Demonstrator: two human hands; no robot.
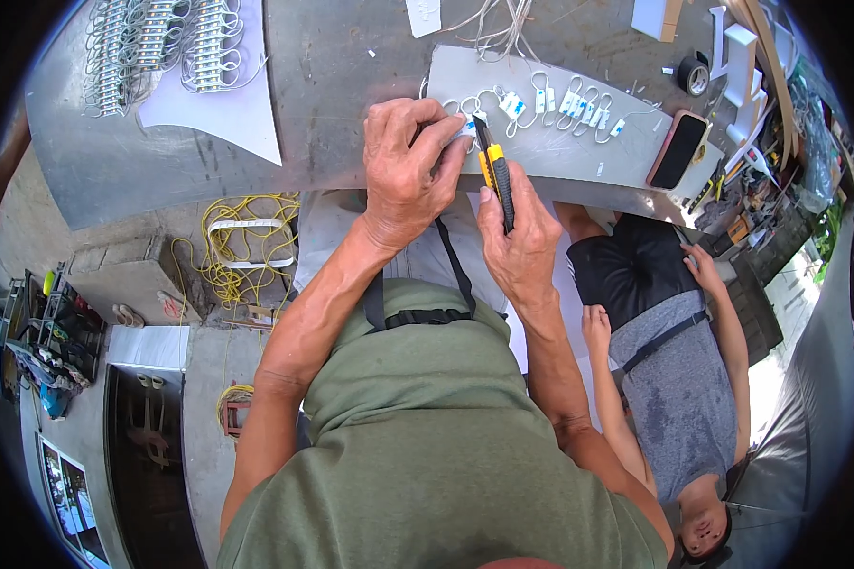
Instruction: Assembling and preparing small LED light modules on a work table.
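Note:
My left hand (410,161) is closed, thumb and fingertips pinching a small white-and-blue LED module (469,127) on its wire. My right hand (520,235) grips a yellow-and-black utility knife (496,169), blade pointing away from me, its tip at the pinched module. More LED modules (575,106), joined by looped white wires, run off to the right across a pale panel (550,156). Some carry blue-marked backing. My left fingers partly hide the module and the near end of the wire.
On the metal table (332,114), bundled LED strings (209,52) lie on a white sheet (213,119) at left. A phone (677,150) and black tape roll (693,76) lie right. Another person (674,379) is close on my right. Yellow cable (228,256) tangles on the floor.

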